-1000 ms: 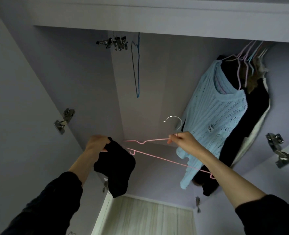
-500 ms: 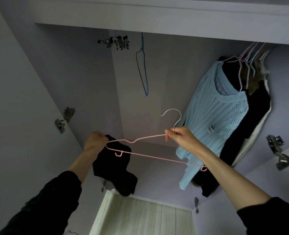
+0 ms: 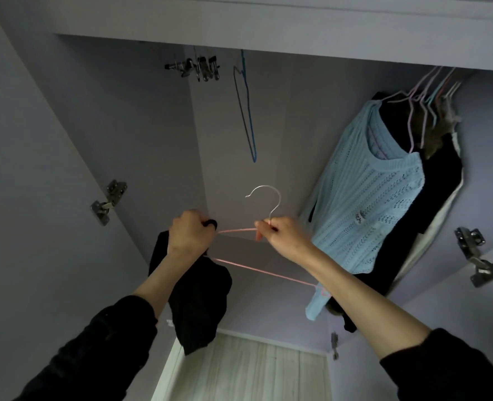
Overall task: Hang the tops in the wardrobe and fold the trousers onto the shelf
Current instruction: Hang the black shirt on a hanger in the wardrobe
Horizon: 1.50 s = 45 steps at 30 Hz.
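Observation:
I look up into the open wardrobe. My right hand [image 3: 283, 234] pinches a pink wire hanger [image 3: 264, 271] at the base of its silver hook. My left hand [image 3: 189, 237] grips a black top [image 3: 199, 302] at the hanger's left end; the cloth hangs down below my wrist. Whether the hanger's arm is inside the top is hidden by my hand. At the upper right a light blue knitted sweater [image 3: 367, 206] and dark garments [image 3: 439, 204] hang from several hangers.
An empty blue hanger [image 3: 246, 111] and a cluster of metal clip hangers [image 3: 200, 68] hang at the top middle. Door hinges [image 3: 108, 202] [image 3: 478, 257] stick out on both sides. A pale wooden floor panel [image 3: 248, 371] shows at the bottom.
Both hands have risen and come closer together. The hanger's left end has reached the black top in my left hand, and the hook now points straight up.

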Available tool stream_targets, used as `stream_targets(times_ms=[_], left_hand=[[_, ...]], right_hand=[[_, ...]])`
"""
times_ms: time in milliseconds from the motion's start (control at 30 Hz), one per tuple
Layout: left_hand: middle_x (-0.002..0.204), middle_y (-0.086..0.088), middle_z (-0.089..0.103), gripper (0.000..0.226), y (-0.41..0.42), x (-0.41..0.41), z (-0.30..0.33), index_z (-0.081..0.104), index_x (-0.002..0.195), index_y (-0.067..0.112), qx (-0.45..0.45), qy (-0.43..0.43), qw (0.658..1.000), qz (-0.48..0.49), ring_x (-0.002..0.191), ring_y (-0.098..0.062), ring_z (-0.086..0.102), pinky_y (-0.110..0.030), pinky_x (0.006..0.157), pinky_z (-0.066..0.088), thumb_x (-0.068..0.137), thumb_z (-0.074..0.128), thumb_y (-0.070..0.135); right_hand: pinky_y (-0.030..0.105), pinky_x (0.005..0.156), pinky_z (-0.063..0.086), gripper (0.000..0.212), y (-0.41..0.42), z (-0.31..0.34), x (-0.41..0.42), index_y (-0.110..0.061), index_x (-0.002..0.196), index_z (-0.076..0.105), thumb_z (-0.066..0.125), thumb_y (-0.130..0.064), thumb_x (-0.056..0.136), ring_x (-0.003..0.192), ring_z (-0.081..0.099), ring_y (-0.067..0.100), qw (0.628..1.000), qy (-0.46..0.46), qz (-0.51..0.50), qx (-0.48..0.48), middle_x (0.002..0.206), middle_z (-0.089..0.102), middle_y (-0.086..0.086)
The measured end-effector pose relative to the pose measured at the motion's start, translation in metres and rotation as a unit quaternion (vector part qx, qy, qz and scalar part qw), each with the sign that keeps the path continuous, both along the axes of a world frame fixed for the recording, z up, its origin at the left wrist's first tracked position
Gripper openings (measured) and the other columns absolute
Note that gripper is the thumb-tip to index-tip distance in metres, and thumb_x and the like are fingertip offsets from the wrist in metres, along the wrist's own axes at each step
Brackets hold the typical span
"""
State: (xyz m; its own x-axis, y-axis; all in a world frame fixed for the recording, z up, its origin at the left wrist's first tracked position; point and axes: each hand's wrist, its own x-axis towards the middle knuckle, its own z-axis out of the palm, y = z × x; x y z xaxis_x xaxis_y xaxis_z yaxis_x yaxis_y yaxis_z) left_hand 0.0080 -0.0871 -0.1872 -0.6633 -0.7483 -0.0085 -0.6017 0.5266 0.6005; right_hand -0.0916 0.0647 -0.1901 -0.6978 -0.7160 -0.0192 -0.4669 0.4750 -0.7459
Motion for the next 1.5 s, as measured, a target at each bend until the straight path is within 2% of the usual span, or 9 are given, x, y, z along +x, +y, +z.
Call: stream_targets(times_ms=[200,500,600,733,867,1033,1133,1300,1500], left_hand=[[0.108,-0.021,0.067,0.022,-0.044,0.01,0.023,0.068,0.099,0.001,0.027,0.03,0.995,0.095,0.107,-0.034,0.059,-0.035,0.088,0.044,0.087,0.058,0.017],[0.091,-0.006,0.07,0.018,0.012,-0.007,0.03,0.071,0.092,0.012,-0.064,0.002,0.991,-0.117,0.093,-0.028,0.063,-0.032,0.083,0.049,0.086,0.06,0.024],[0.11,0.001,0.059,0.028,0.008,-0.006,0.034,0.064,0.115,0.027,-0.131,-0.033,0.972,-0.193,0.109,-0.022,0.053,-0.035,0.097,0.034,0.091,0.053,0.034],[0.121,0.008,0.051,0.029,0.001,0.0,0.035,0.06,0.121,0.034,-0.271,-0.01,0.927,-0.26,0.115,-0.016,0.037,-0.029,0.077,0.012,0.092,0.055,0.032],[0.088,0.005,0.069,0.016,0.006,-0.003,0.034,0.07,0.098,0.024,-0.307,0.079,0.902,-0.295,0.088,-0.022,0.059,-0.029,0.067,0.009,0.086,0.06,0.025],[0.095,0.003,0.071,0.014,-0.002,-0.003,0.045,0.073,0.096,0.024,-0.297,0.069,0.928,-0.212,0.092,-0.02,0.06,-0.028,0.07,0.008,0.087,0.062,0.022],[0.1,0.005,0.068,0.016,-0.005,-0.001,0.05,0.072,0.099,0.025,-0.279,0.068,0.943,-0.171,0.093,-0.017,0.058,-0.028,0.071,0.009,0.089,0.06,0.023],[0.1,0.005,0.068,0.015,-0.01,0.003,0.06,0.072,0.098,0.024,-0.268,0.095,0.947,-0.153,0.094,-0.017,0.058,-0.028,0.072,0.009,0.089,0.06,0.023],[0.093,0.003,0.067,0.013,-0.018,0.018,0.082,0.073,0.093,0.023,-0.287,0.135,0.938,-0.139,0.093,-0.02,0.057,-0.029,0.071,0.01,0.088,0.061,0.02]], right_hand=[[0.017,0.049,0.028,0.034,0.004,0.007,0.003,-0.009,0.073,0.072,0.052,-0.023,0.096,0.039,0.04,0.004,0.998,-0.024,0.003,-0.061,0.036,0.037,-0.005],[0.014,0.052,0.03,0.035,-0.016,0.004,0.011,-0.004,0.078,0.073,0.05,-0.023,0.097,0.043,0.044,-0.003,0.995,-0.035,-0.032,-0.086,0.041,0.047,-0.01],[0.015,0.055,0.033,0.042,-0.01,0.009,0.008,0.002,0.076,0.066,0.048,-0.029,0.098,0.049,0.045,0.0,0.988,-0.007,-0.063,-0.139,0.054,0.051,-0.006],[0.018,0.049,0.026,0.046,-0.003,0.017,0.004,0.008,0.07,0.061,0.049,-0.027,0.097,0.043,0.033,0.005,0.981,-0.011,-0.076,-0.18,0.048,0.03,-0.007],[0.02,0.049,0.023,0.049,-0.004,0.022,0.0,-0.005,0.053,0.045,0.051,-0.026,0.097,0.044,0.028,0.006,0.975,-0.01,-0.08,-0.208,0.048,0.026,-0.008],[0.026,0.069,0.033,0.029,-0.004,0.026,-0.009,-0.014,0.072,0.066,0.054,-0.035,0.087,0.072,0.048,0.008,0.929,0.285,-0.073,-0.223,0.071,0.058,-0.008],[0.026,0.067,0.031,0.026,0.004,0.018,-0.005,-0.012,0.068,0.064,0.053,-0.025,0.087,0.069,0.047,0.014,0.894,0.38,-0.026,-0.236,0.066,0.058,0.0],[0.033,0.073,0.049,0.031,0.017,-0.046,0.01,-0.015,0.097,0.071,0.047,-0.03,0.084,0.082,0.065,0.027,0.932,0.342,0.12,-0.009,0.092,0.071,0.005],[0.04,0.101,0.038,0.052,-0.009,-0.052,-0.012,-0.022,0.144,0.035,0.047,-0.019,0.093,0.13,0.04,0.028,0.95,0.251,0.115,0.145,0.144,0.042,0.005]])
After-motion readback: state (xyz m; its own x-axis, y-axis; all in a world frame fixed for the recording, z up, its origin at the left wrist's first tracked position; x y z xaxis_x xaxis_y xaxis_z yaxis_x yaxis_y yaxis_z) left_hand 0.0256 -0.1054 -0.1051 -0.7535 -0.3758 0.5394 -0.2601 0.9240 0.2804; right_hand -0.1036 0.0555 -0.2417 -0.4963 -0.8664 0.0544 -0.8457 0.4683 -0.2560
